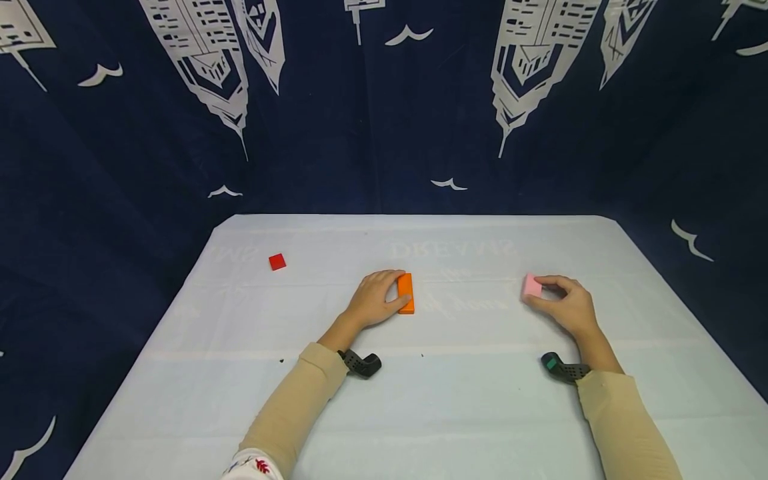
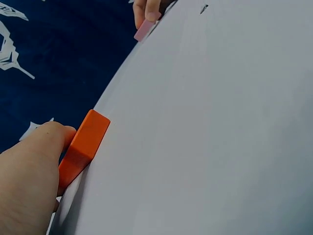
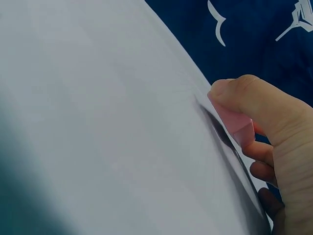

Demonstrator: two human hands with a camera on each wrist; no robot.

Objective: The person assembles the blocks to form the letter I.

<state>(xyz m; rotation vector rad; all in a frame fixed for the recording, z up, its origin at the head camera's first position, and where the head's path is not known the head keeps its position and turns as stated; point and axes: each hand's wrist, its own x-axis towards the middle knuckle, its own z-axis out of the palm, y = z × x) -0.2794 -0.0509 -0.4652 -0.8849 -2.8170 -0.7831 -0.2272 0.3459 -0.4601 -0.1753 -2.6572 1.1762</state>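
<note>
Head view: Orange block [image 1: 407, 288], long, rectangular and plain, lies near the middle of the tabletop [image 1: 468, 400], long side running away from the person. Left hand [image 1: 373, 300] grips it from its left, thumb at the near end, fingers toward the far end; opening about as wide as the block is long. Pink block [image 1: 531, 287], pale and shorter in appearance, is well to the right; right hand [image 1: 570, 308] pinches it between thumb and fingers, from its right. Small red block [image 1: 277, 261], squarish, sits toward the far left, apart from both hands. White cover on tabletop: faint creases, pale inverted lettering, a few dark specks. Dark blue cloth [image 1: 372, 133] hangs behind and at both sides, printed with pale upside-down towers and bird shapes. Tan sleeves [image 1: 294, 400]; a dark device [image 1: 362, 365] at each wrist.

Left wrist view: Orange block smooth, strongly coloured, edges crisp, lower face in shade; held at the tabletop's edge as seen here. Pink block and right-hand fingers at top.

Right wrist view: Pink block matte, one end face showing; thumb across its upper end, fingers below. Dark shadow on the white cover alongside. Contact with tabletop: cannot tell.
</note>
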